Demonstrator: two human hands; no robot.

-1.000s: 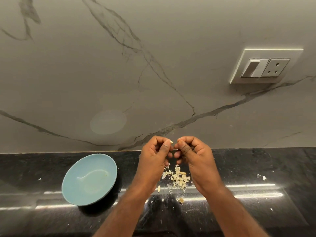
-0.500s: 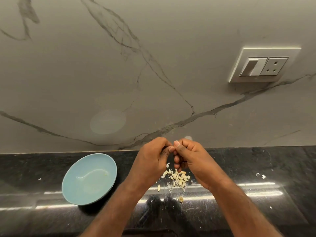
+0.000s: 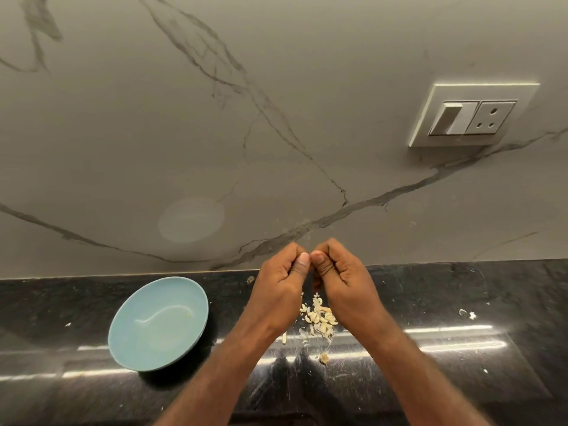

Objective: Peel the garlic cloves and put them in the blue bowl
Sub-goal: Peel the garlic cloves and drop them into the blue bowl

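Black stone countertop [image 3: 61,302], entry 1. Recorder is asking: what is lying on it?

Observer: Blue bowl [image 3: 153,336] is sitting upright at left, near the left hand but apart from it. Garlic pile [image 3: 319,318], which is looking like cloves and peel mixed, is lying on the stone to the right of the bowl. 1 stray scrap [image 3: 323,358] is lying just on the camera side of the pile. 2 white flecks [image 3: 472,315] are lying well apart, at right.

Recorder: Hands?

Observer: Left hand [image 3: 278,290] and right hand [image 3: 344,287] are hovering side by side above the pile, with the fingers of both curling inward. Left thumb [image 3: 302,262] and right thumb [image 3: 318,261] are touching tip to tip. Anything between them is hiding behind the thumbs, so I cannot tell whether either hand is pinching a clove.

Recorder: Bowl contents?

Observer: Interior is showing a pale sheen and 1 faint fleck, too small to identify.

Recorder: Background?

Observer: Grey veined marble wall [image 3: 184,118] is rising behind the counter. It is carrying 1 white switch-and-socket plate [image 3: 470,116] at upper right.
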